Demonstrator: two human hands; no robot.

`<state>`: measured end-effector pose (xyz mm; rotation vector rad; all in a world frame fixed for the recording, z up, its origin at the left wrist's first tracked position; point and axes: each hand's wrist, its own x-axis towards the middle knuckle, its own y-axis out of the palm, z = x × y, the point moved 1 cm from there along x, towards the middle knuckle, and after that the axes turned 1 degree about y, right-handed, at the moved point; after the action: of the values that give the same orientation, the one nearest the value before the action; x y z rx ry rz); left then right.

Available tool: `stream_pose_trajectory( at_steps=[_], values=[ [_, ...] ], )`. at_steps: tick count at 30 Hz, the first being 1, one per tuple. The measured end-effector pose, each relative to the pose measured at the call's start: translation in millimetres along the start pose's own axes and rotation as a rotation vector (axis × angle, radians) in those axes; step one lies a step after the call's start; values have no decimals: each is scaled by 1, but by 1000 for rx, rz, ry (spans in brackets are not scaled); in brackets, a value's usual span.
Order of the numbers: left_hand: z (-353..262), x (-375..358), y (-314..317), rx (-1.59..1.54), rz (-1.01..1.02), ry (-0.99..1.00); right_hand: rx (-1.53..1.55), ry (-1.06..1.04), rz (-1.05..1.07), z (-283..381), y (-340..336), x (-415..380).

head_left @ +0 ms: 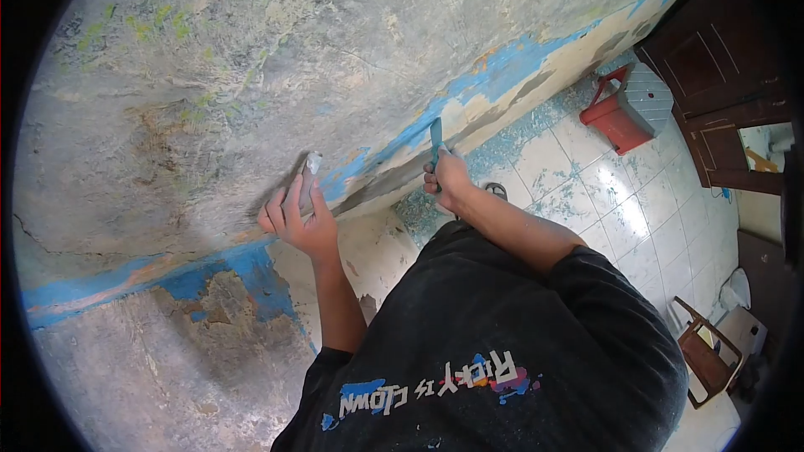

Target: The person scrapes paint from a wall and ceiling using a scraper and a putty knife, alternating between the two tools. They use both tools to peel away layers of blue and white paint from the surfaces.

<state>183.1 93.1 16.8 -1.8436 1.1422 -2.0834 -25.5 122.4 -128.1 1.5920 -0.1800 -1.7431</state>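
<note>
My right hand (450,180) is closed round the handle of a blue-green scraper (435,132), whose blade end lies against the blue paint strip (502,65) on the wall. To the left, my left hand (300,222) has its fingers wrapped round a small whitish block-like tool (311,169), close against the bare grey plaster (276,75). Below the blue strip the wall shows cream and dark grey patches.
Paint flakes lie on the white tiled floor (578,192). A red plastic stool or container (617,123) stands at the right, near dark wooden doors (699,67). At the lower right is a brown wooden frame (706,356).
</note>
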Motion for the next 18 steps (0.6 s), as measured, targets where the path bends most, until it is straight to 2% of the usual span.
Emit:
stream_pose_trajectory(
  at_steps=[4, 8, 10, 11, 18],
  values=[
    [10, 5, -4, 12, 11, 56, 39, 14, 49, -9, 4, 4],
    [18, 7, -2, -14, 22, 73, 106, -46, 7, -9, -10, 40],
    [22, 9, 4, -39, 8, 84, 70, -105, 23, -6, -1, 15],
    [24, 11, 7, -54, 12, 89, 0, -66, 4, -11, 8, -1],
    [31, 9, 17, -58, 0, 158, 56, -62, 21, -20, 0, 16]
  ],
)
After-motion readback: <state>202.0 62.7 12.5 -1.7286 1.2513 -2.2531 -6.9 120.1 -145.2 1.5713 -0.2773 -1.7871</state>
